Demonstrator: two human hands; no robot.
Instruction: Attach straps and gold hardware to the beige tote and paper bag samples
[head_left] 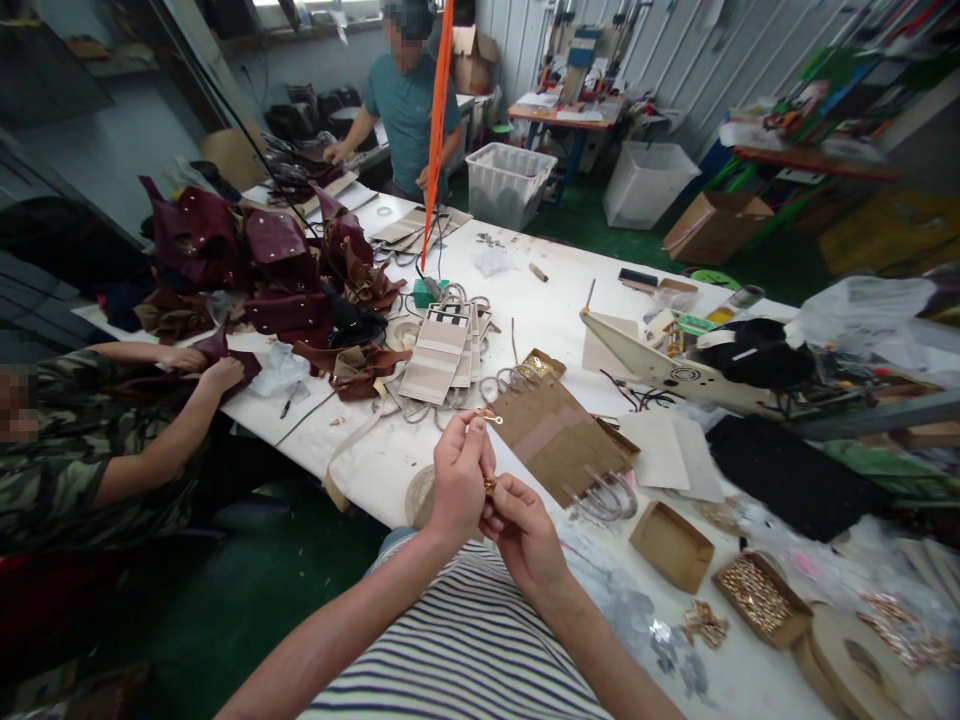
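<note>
Held up in front of my striped shirt, my left hand (461,475) is closed in a pinch. A small gold-coloured metal piece with a ringed end (495,419) sticks out past its thumb and fingertips. Close against it, my right hand (527,530) pinches another small gold-coloured metal piece (490,487) between thumb and fingers. Whether the two pieces are joined is hidden by the fingers. Beyond my hands lies a brown flat panel (559,425) with grey cord loops at its ends. To the right, a cardboard box (772,632) holds many small gold-coloured pieces, with a loose heap of gold-coloured pieces (705,625) beside it.
A shallow cardboard box (671,545) and tape rolls (862,665) line the right side. Beige panels with cords (435,355) lie mid-table. On the left, a person in camouflage (150,440) handles maroon leather near maroon bags (277,250). Another person (412,110) stands behind.
</note>
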